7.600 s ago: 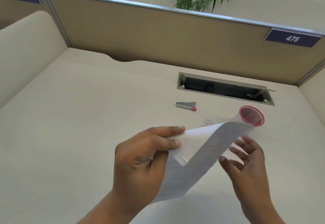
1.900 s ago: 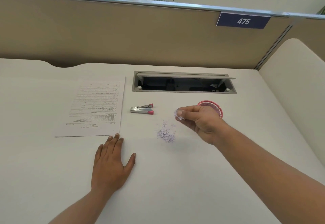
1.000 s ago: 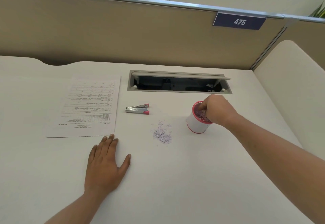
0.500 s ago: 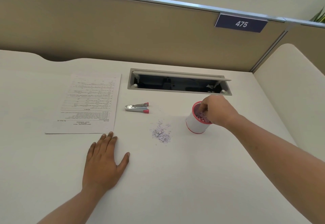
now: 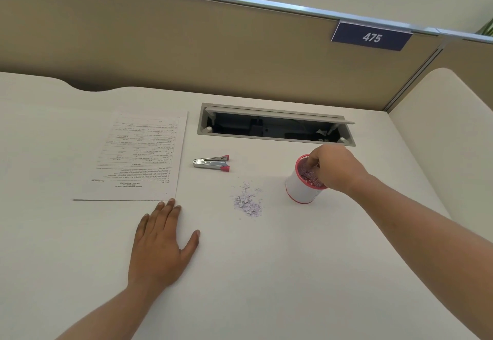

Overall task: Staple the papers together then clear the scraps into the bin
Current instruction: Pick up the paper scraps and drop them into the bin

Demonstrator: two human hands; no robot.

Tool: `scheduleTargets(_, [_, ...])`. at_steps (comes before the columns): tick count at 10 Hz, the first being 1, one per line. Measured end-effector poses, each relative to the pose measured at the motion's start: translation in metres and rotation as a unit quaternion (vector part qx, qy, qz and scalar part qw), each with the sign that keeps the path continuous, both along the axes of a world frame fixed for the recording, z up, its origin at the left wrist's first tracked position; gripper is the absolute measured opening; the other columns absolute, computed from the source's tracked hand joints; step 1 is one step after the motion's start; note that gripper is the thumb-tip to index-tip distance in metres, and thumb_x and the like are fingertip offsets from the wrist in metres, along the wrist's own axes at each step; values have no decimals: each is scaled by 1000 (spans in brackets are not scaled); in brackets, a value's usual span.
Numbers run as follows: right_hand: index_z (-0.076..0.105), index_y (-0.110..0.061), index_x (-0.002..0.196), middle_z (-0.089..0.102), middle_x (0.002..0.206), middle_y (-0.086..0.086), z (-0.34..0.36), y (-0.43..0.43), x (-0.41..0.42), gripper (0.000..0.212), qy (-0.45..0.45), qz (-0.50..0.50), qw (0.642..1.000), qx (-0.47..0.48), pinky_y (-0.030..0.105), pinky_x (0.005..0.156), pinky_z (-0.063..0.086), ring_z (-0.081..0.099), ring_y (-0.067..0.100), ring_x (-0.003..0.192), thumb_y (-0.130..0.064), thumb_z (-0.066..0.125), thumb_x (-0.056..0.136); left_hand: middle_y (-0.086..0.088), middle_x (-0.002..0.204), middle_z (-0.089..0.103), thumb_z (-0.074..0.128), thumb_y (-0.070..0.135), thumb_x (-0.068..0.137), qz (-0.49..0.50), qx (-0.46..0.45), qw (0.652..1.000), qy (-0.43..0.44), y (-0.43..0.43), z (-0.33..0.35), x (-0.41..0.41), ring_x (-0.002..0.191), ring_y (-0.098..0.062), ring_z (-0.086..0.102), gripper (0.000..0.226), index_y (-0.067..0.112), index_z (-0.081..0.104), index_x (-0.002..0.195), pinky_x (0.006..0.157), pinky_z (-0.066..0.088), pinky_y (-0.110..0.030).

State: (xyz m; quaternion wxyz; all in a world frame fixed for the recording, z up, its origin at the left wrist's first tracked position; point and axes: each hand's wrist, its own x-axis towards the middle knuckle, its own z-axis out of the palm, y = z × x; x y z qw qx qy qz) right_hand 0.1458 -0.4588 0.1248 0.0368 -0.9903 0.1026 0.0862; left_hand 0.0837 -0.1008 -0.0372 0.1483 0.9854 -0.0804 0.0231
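Note:
The printed papers [image 5: 138, 158] lie flat on the desk at the left. A small silver stapler with pink ends [image 5: 212, 163] rests to their right. A heap of pale purple scraps [image 5: 248, 199] sits mid-desk. The small white bin with a pink rim [image 5: 300, 189] stands right of the scraps. My right hand [image 5: 336, 170] hovers over the bin's mouth with fingertips dipped inside; whether scraps are still pinched there is hidden. My left hand [image 5: 162, 246] lies palm down on the desk, fingers spread, just below the papers' corner.
An open cable tray [image 5: 274, 126] is recessed in the desk behind the stapler and bin. A tan partition with a sign reading 475 [image 5: 370, 37] closes the back. A cream side panel [image 5: 448, 137] bounds the right.
My right hand carried a pinch of scraps from the heap to the bin and now stays at its mouth. The left hand has stayed flat on the desk.

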Motion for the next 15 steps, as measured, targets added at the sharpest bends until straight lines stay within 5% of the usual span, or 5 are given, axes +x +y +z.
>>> scheduleTargets(2, [75,-17,98,74,101,7,-4,-3,-5,22,-147,-23,986,79,40,82,59,66,24,92,-7,60,86,-2,155,45,37,65,87,0,-4,1000,1,-1,2,0,147,-22,36,77,13,51,142,122,18,-41])
scheduleTargets(4, [76,-10,100,74,93,-1,-7,37,-22,21,-276,-5,930,241,12,79,50,67,11,82,-3,61,88,-3,155,45,38,63,88,-1,2,1000,1,0,2,0,147,-22,37,76,13,51,142,122,16,-40])
scheduleTargets(8, [40,-14,145,35,156,3,-109,92,18,47,-55,-2,963,263,30,117,19,29,19,144,-29,42,101,-2,156,45,41,62,89,-1,-4,1000,-4,-1,1,1,147,-20,36,74,13,51,143,122,19,-42])
scheduleTargets(11, [37,-14,148,30,158,0,-136,112,12,46,-60,99,963,244,21,117,6,20,13,147,-28,34,103,-1,156,44,42,62,89,3,0,1000,-5,-2,3,0,148,-20,36,73,13,50,143,123,20,-42])
scheduleTargets(15, [74,-11,103,71,117,3,-152,123,-58,33,-166,175,937,253,35,100,48,61,18,117,-25,45,93,-2,157,43,38,63,89,4,5,1000,1,-3,5,0,148,-21,35,75,13,49,144,123,19,-42])
